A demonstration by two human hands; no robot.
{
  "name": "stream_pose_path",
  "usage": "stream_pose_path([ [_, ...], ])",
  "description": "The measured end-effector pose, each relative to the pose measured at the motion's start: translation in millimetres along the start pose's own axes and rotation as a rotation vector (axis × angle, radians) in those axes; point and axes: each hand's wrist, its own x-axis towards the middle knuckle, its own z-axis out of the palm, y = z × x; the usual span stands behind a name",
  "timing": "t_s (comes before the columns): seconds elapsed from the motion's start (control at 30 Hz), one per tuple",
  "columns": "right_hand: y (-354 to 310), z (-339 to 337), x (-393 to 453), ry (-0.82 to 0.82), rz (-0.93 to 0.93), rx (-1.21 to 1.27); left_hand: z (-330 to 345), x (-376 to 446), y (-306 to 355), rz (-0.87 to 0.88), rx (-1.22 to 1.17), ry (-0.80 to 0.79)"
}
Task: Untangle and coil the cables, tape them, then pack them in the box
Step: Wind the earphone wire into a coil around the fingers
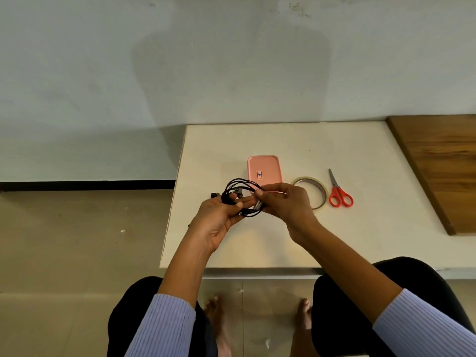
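Black cables (240, 195) are bunched in loose loops, held above the near-left part of the white table (360, 240). Left hand (219, 222) is palm-up under the bundle; its fingers (242, 200) run roughly straight beneath the loops and the thumb presses wire against them. Right hand (286, 202) comes in from the right, thumb and forefinger pinching the strands at the bundle's right edge. Pink box (264, 171) lies lid-closed on the table just behind the cables. Tape roll (313, 193) sits right of the box, partly hidden by the right hand; red-handled scissors (338, 191) just beyond it.
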Motion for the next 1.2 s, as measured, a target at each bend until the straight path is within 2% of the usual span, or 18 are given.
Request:
stream_pose_path([
  [0.1,6.9,6.0,0.2,0.082,-0.158,-0.151,4.2,2.6,-3.2,0.016,0.051,0.083],
  [0.23,7.5,7.2,2.3,0.119,-0.240,-0.334,10.5,1.8,-3.2,0.000,0.089,0.046],
  [0.33,6.3,9.7,-3.5,0.089,-0.297,-0.440,12.6,2.1,-5.6,-0.006,0.107,0.013],
  [0.47,7.0,13.6,-11.6,0.061,-0.370,-0.426,12.7,-0.2,-8.3,0.023,0.258,-0.006],
  [0.57,8.7,14.5,-12.8,0.028,-0.370,-0.467,11.9,-1.6,-8.6,0.031,0.369,-0.004],
  [0.7,12.2,15.6,-13.2,-0.100,-0.382,-0.571,10.0,-0.1,-12.6,0.022,0.537,0.032],
  [0.83,11.8,12.0,-9.8,-0.095,-0.376,-0.591,13.3,-5.0,-11.1,-0.014,0.584,-0.054],
  [1.03,7.4,14.7,-15.2,-0.043,-0.424,-0.589,13.7,-4.5,-8.6,-0.037,0.516,-0.126],
  [1.1,5.2,16.1,-15.0,-0.016,-0.450,-0.575,15.5,-5.0,-5.2,-0.008,0.404,-0.127],
  [1.2,3.4,19.0,-12.9,-0.012,-0.523,-0.606,21.9,-5.7,0.5,-0.019,0.088,-0.097],
])
